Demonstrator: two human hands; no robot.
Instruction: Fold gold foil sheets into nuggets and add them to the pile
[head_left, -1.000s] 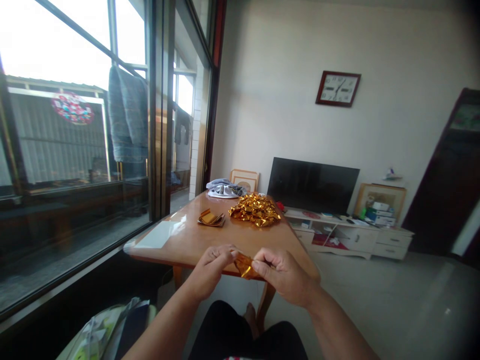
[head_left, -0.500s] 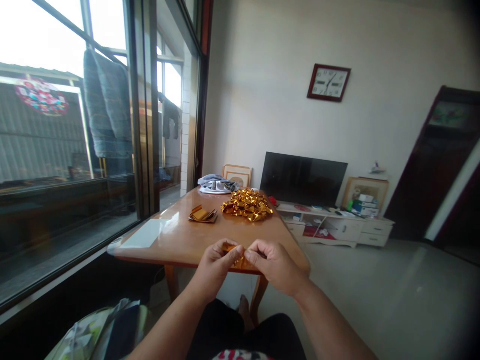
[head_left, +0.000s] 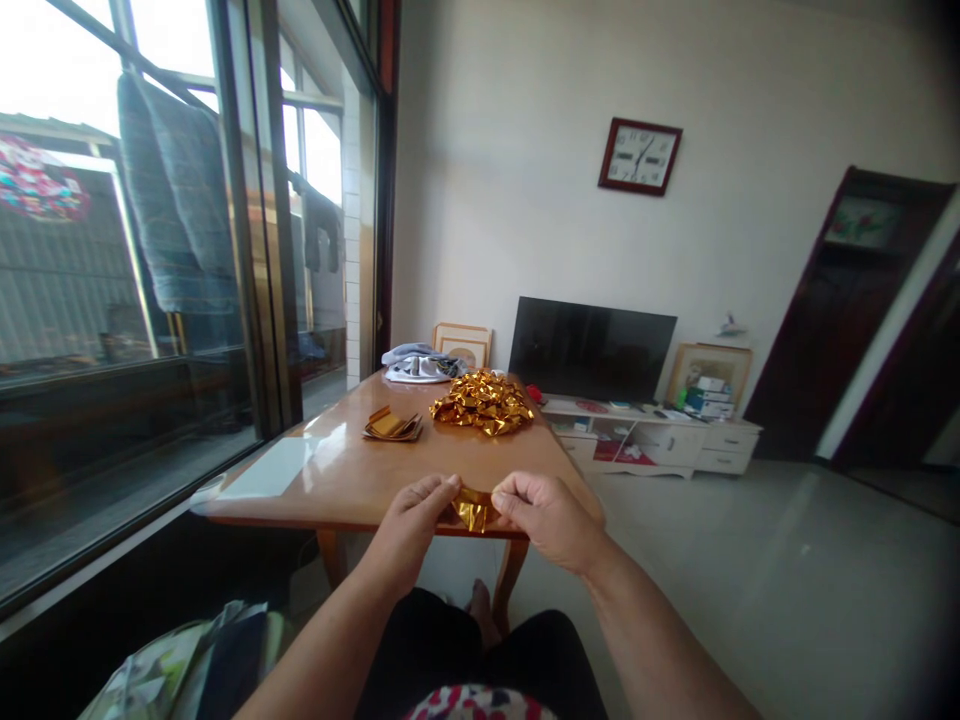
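Note:
Between my two hands is a shiny piece of gold foil paper [head_left: 472, 510], bent and partly folded. My left hand [head_left: 418, 520] pinches its left end between thumb and fingers. At the other end, my right hand [head_left: 541, 512] is closed on it in the same way. Both hands are just over the near edge of the wooden table [head_left: 352, 480]. Beyond them lies a heap of folded gold foil pieces [head_left: 484, 403]. Left of the heap rests a small stack of gold paper sheets [head_left: 392, 425].
Folded cloth [head_left: 420, 363] lies at the table's far end, and a pale sheet [head_left: 266, 467] on its left side. A glass window [head_left: 135, 400] runs along the left. A television [head_left: 592, 345] stands on a low white cabinet [head_left: 679, 450] beyond the table. A bag [head_left: 187, 660] is low at left.
My hands have moved apart, and more of the gold foil paper shows between them. The whole view has shifted slightly, so the room appears further left.

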